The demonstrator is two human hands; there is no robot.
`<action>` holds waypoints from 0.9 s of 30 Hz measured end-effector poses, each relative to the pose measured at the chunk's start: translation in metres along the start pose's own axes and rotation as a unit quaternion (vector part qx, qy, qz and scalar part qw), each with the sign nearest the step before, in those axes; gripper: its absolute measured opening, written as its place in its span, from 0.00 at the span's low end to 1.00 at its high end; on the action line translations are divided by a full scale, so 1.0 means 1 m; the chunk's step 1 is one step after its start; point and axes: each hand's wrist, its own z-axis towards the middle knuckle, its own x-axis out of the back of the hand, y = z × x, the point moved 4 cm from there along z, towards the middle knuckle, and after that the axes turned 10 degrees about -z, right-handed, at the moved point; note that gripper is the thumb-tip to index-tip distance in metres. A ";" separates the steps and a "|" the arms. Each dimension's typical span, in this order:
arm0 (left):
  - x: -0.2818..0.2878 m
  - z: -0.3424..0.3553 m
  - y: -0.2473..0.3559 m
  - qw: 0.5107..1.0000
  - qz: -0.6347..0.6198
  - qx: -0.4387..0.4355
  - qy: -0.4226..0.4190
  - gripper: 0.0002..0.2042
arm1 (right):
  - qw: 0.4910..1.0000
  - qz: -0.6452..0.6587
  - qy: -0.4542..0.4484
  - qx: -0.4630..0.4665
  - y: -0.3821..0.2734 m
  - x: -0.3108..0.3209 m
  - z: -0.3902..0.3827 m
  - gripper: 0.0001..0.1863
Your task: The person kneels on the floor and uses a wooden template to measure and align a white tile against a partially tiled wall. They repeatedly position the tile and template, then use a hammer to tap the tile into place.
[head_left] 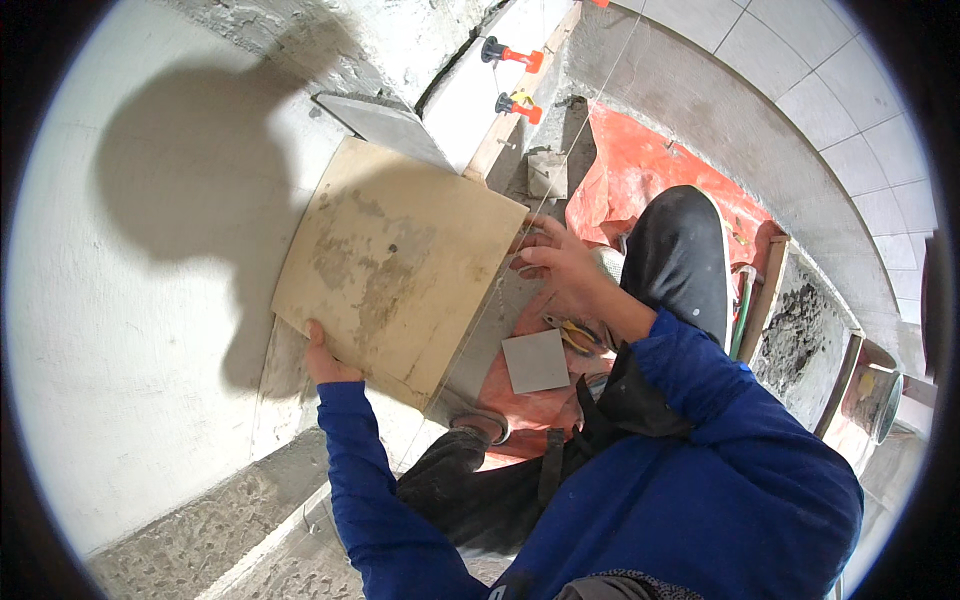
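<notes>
A large square tan tile [440, 235] with grey mortar smears leans at the wall side in front of me. My left hand [324, 356] grips its lower left edge, thumb on the face and the other fingers hidden behind. At the opposite edge, near the right corner, my right hand [563, 262] has its fingertips curled against the tile's side. A thin taut string [572, 150] passes close by those fingers. Behind the tan tile's upper edge shows part of a grey slab [385, 128].
Black-and-orange tile levelling clips [520, 107] stick out along the white ledge above. A small grey square tile [536, 361] and yellow-handled pliers [580, 338] lie by my legs on red plastic sheeting [625, 150]. A metal bucket [872, 403] stands at the far right.
</notes>
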 end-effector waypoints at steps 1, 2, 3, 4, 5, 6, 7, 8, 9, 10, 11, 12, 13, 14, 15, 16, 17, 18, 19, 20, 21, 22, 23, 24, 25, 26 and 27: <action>-0.001 -0.002 0.000 1.000 0.011 -0.003 -0.003 0.24 | 1.000 0.001 0.025 0.002 -0.001 0.002 -0.001 0.27; -0.002 -0.004 0.001 0.998 0.052 -0.026 -0.004 0.24 | 0.999 0.009 0.043 0.010 -0.004 0.004 -0.001 0.27; -0.002 -0.007 0.001 0.994 0.093 -0.050 -0.009 0.24 | 0.992 -0.044 0.116 0.035 -0.009 0.010 -0.003 0.27; -0.003 -0.007 0.001 0.993 0.101 -0.054 -0.018 0.24 | 0.977 -0.088 0.182 0.068 -0.018 0.015 -0.004 0.27; -0.003 -0.008 -0.001 0.992 0.109 -0.059 -0.027 0.24 | 0.954 -0.132 0.257 0.077 -0.025 0.020 -0.006 0.27; -0.003 -0.004 -0.001 0.995 0.083 -0.044 -0.040 0.24 | 0.926 -0.179 0.298 0.144 -0.037 0.020 -0.008 0.24; -0.003 -0.002 -0.002 0.997 0.057 -0.030 -0.052 0.25 | 0.898 -0.272 0.266 0.222 -0.052 0.016 -0.010 0.23; 0.000 0.002 -0.002 0.998 0.048 -0.018 -0.034 0.24 | 0.860 -0.360 0.235 0.276 -0.067 0.014 -0.010 0.22; 0.004 0.006 -0.001 0.999 0.038 -0.006 -0.013 0.24 | 0.810 -0.443 0.199 0.330 -0.081 0.009 -0.009 0.21; 0.010 0.007 -0.003 1.000 0.027 0.004 0.007 0.24 | 0.781 -0.509 0.160 0.324 -0.088 0.005 -0.004 0.20; 0.012 0.008 -0.005 1.000 0.008 0.008 -0.005 0.24 | 0.782 -0.532 0.125 0.299 -0.092 0.001 0.001 0.20; 0.014 0.010 -0.007 1.000 -0.013 0.004 -0.020 0.24 | 0.770 -0.556 0.087 0.302 -0.096 -0.006 0.007 0.21; 0.014 0.012 -0.007 0.999 -0.039 0.002 -0.037 0.24 | 0.755 -0.577 0.048 0.306 -0.099 -0.016 0.015 0.22; 0.017 0.014 -0.007 0.999 -0.022 -0.011 -0.024 0.24 | 0.710 -0.625 0.028 0.324 -0.101 -0.026 0.020 0.23; 0.018 0.015 -0.007 1.000 -0.010 -0.023 -0.011 0.24 | 0.722 -0.625 0.009 0.296 -0.104 -0.033 0.030 0.23; 0.019 0.016 -0.006 0.999 0.002 -0.033 0.003 0.24 | 0.734 -0.623 -0.011 0.271 -0.107 -0.039 0.042 0.23; 0.019 0.015 -0.006 0.999 0.000 -0.042 0.024 0.24 | 0.745 -0.625 -0.025 0.229 -0.108 -0.044 0.053 0.23; 0.018 0.015 -0.006 0.998 -0.002 -0.049 0.044 0.23 | 0.734 -0.632 -0.029 0.246 -0.113 -0.050 0.062 0.21; 0.017 0.014 -0.007 0.997 -0.010 -0.047 0.063 0.23 | 0.729 -0.640 -0.038 0.239 -0.116 -0.053 0.072 0.20; 0.013 0.012 -0.008 0.999 -0.019 -0.030 0.037 0.23 | 0.724 -0.648 -0.044 0.230 -0.119 -0.054 0.080 0.20; 0.012 0.010 -0.008 0.998 -0.013 -0.030 0.052 0.23 | 0.719 -0.657 -0.049 0.223 -0.122 -0.053 0.087 0.19; 0.010 0.008 -0.009 0.997 -0.008 -0.028 0.066 0.23 | 0.717 -0.658 -0.042 0.227 -0.121 -0.052 0.089 0.18; 0.008 0.006 -0.009 0.997 -0.006 -0.025 0.071 0.23 | 0.725 -0.647 -0.052 0.228 -0.119 -0.051 0.091 0.17; 0.006 0.002 -0.008 0.997 -0.009 -0.028 0.070 0.23 | 0.736 -0.640 -0.053 0.216 -0.118 -0.047 0.092 0.17; 0.004 0.000 -0.008 0.998 -0.015 -0.030 0.059 0.23 | 0.746 -0.632 -0.050 0.204 -0.118 -0.043 0.094 0.17; 0.000 -0.001 -0.010 0.998 -0.030 -0.027 0.039 0.23 | 0.739 -0.643 -0.060 0.189 -0.118 -0.041 0.096 0.16; 0.000 -0.002 -0.011 0.999 -0.025 -0.014 0.045 0.24 | 0.733 -0.655 -0.066 0.172 -0.116 -0.038 0.096 0.16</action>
